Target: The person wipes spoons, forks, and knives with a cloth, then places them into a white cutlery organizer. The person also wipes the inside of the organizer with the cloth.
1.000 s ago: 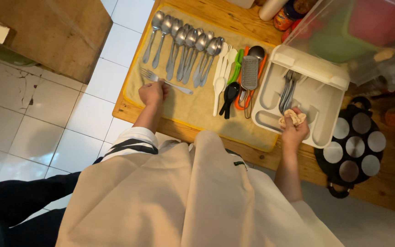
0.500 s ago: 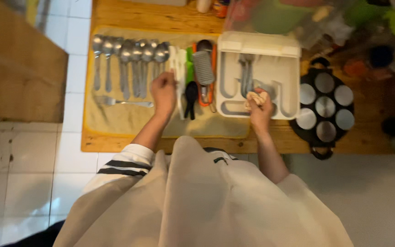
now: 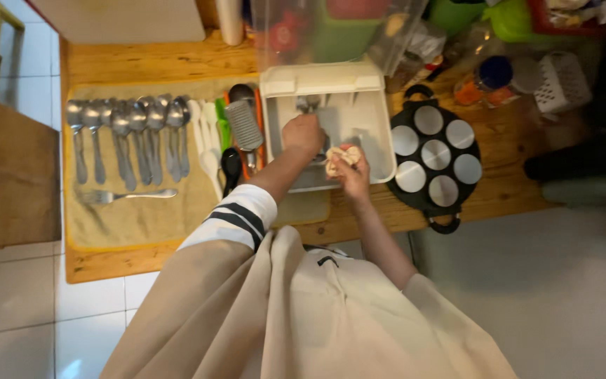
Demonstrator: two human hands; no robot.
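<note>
My left hand [image 3: 304, 135] reaches into the white plastic cutlery tray [image 3: 320, 76], its fingers closed around the handle of a metal utensil [image 3: 308, 104] lying in the tray. My right hand [image 3: 350, 174] is at the tray's near edge, gripping a small crumpled beige cloth [image 3: 338, 158]. The two hands almost touch. Left of the tray, several metal spoons [image 3: 128, 133] lie in a row on a tan mat [image 3: 142, 217], with one fork [image 3: 128, 196] lying crosswise below them.
Between the spoons and the tray lie white spoons [image 3: 205, 133], a metal grater [image 3: 245, 125] and a black ladle [image 3: 231, 165]. A black pan with round cups [image 3: 435, 158] sits right of the tray. Clear plastic boxes [image 3: 331, 28] and jars crowd the wooden table's [image 3: 156, 63] far side.
My left hand has moved right, from the mat by the spoons into the white tray. My right hand has stayed at the tray with the cloth. The camera view has shifted.
</note>
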